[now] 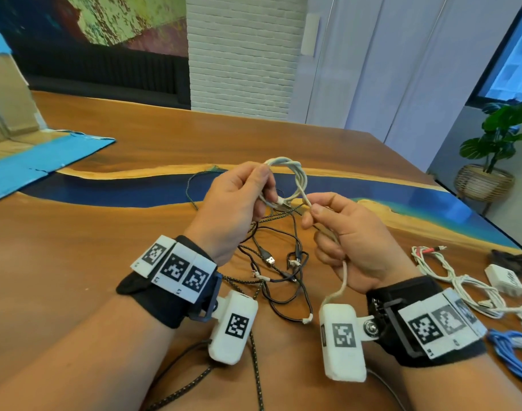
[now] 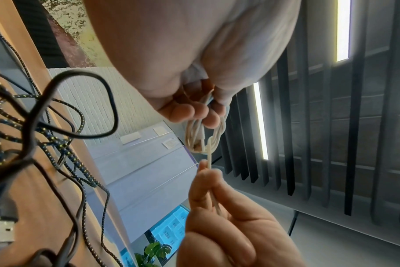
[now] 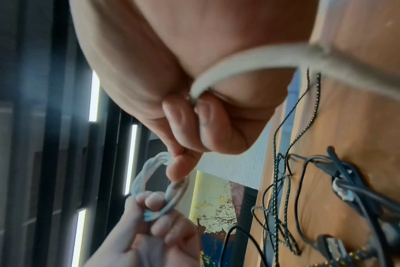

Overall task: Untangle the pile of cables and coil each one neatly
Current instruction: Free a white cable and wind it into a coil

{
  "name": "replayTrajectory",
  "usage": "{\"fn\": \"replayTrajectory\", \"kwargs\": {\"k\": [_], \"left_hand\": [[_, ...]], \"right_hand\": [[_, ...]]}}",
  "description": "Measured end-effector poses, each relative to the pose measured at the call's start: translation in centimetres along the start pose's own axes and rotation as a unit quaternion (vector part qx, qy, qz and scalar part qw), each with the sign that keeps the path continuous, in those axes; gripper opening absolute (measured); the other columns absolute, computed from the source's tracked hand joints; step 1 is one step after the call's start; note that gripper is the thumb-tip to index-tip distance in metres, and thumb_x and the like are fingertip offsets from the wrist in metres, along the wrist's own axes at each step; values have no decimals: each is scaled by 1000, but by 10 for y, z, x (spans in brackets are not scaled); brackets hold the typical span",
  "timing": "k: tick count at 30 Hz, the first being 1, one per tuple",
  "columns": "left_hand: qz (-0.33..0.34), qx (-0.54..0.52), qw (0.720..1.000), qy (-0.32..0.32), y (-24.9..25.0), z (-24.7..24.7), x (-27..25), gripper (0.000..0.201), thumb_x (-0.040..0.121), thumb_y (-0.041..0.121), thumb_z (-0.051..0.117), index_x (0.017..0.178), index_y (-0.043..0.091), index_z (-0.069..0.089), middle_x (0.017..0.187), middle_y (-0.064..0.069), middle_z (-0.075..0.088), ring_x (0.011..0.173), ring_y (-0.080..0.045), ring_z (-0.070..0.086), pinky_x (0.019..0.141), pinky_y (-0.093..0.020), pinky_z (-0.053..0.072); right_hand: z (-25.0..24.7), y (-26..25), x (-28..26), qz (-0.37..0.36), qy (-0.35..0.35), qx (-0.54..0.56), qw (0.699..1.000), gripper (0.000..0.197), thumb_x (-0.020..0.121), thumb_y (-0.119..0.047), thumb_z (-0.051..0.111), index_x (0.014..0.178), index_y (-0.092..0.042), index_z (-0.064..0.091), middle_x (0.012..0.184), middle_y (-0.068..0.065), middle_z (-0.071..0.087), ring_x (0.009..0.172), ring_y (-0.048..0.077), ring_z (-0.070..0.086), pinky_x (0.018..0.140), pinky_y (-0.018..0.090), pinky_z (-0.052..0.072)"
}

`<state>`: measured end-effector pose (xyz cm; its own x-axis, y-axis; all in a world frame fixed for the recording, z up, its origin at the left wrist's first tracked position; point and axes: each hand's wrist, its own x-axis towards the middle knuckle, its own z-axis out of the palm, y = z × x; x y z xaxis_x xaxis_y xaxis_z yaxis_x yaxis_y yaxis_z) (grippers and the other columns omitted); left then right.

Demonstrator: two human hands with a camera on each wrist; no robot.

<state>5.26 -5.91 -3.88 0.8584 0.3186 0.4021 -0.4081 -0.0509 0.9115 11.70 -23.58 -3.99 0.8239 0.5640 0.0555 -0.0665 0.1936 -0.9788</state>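
Note:
A small coil of white cable point(image 1: 286, 182) hangs in the air above the table, and my left hand point(image 1: 239, 200) grips one side of it. The loose tail of that cable runs to my right hand point(image 1: 337, 229), which pinches it between thumb and forefinger and lets the rest trail down past the palm. In the left wrist view the white coil point(image 2: 203, 137) sits under my left fingertips point(image 2: 194, 112); in the right wrist view the white coil point(image 3: 158, 186) shows as a ring. A tangle of black and braided cables point(image 1: 280, 262) lies on the table below both hands.
White cables point(image 1: 449, 277), a white charger block point(image 1: 504, 279) and a blue cable bundle point(image 1: 512, 348) lie at the right on the wooden table point(image 1: 76, 247). An opened cardboard box with blue flaps point(image 1: 25, 149) sits at the far left. A potted plant point(image 1: 491, 149) stands beyond the right edge.

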Motion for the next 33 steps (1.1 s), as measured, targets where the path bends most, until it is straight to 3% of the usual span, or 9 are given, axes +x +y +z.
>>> {"fn": "replayTrajectory", "kwargs": {"k": [4, 6, 9, 13, 19, 23, 25, 28, 33], "left_hand": [[13, -79, 997, -10, 1, 9, -5, 32, 109, 20, 40, 85, 11, 59, 75, -3, 61, 59, -15, 48, 57, -25, 42], [1, -126, 992, -26, 2, 13, -8, 32, 110, 20, 38, 86, 10, 57, 76, -3, 61, 60, -16, 48, 58, -26, 43], [-16, -195, 980, -37, 4, 16, -10, 31, 110, 20, 35, 89, 9, 55, 77, -4, 61, 62, -15, 50, 60, -26, 46], [-23, -234, 971, -42, 3, 19, -12, 31, 110, 21, 34, 90, 10, 54, 79, -6, 61, 65, -17, 51, 62, -27, 47], [-59, -259, 963, -51, 4, 15, -10, 30, 109, 25, 35, 92, 11, 55, 81, -6, 63, 65, -16, 52, 64, -27, 47], [-84, -226, 969, -56, 2, 14, -9, 30, 109, 25, 36, 94, 10, 58, 81, -4, 66, 65, -15, 52, 65, -28, 45], [-87, -201, 975, -49, -1, 14, -9, 29, 109, 24, 38, 98, 9, 60, 82, -3, 70, 64, -15, 52, 66, -30, 44], [-84, -171, 981, -39, -2, 15, -10, 28, 109, 22, 39, 99, 9, 62, 86, -4, 75, 62, -13, 54, 64, -28, 45], [-57, -129, 989, -48, -3, 15, -10, 28, 109, 19, 41, 96, 8, 63, 89, -9, 73, 61, -13, 54, 63, -26, 50]], "right_hand": [[10, 7, 0, -32, 41, -78, 996, 6, 98, -5, 60, 96, -10, 64, 89, 14, 76, 67, 24, 68, 57, 28, 50], [11, 13, 2, -64, 72, -113, 989, 12, 94, -8, 67, 85, -17, 71, 94, 13, 76, 88, 28, 69, 73, 36, 53], [13, 14, 4, -94, 111, -96, 985, 12, 93, -9, 69, 85, -15, 74, 81, 6, 71, 78, 20, 63, 72, 36, 53], [25, 12, -2, -84, 64, 7, 994, 17, 101, -7, 55, 96, -3, 71, 79, 11, 72, 70, 18, 67, 64, 29, 58], [29, 6, -8, -33, 18, 161, 986, 29, 101, -22, 53, 108, -4, 74, 99, 15, 74, 89, 21, 71, 88, 36, 57], [27, 8, -6, -20, 26, 141, 989, 22, 88, -24, 66, 102, -9, 76, 93, 10, 71, 83, 16, 66, 76, 29, 53], [26, 10, -4, -18, 42, 161, 986, 29, 88, -13, 66, 114, -2, 72, 91, 9, 70, 77, 13, 66, 69, 24, 56], [27, 13, -2, -8, 50, 180, 982, 34, 93, -5, 59, 126, 3, 66, 92, 11, 69, 75, 12, 65, 71, 23, 57], [26, 13, -2, 26, 39, 192, 980, 36, 85, -5, 61, 119, 3, 69, 91, 13, 68, 76, 14, 63, 72, 25, 55]]}}
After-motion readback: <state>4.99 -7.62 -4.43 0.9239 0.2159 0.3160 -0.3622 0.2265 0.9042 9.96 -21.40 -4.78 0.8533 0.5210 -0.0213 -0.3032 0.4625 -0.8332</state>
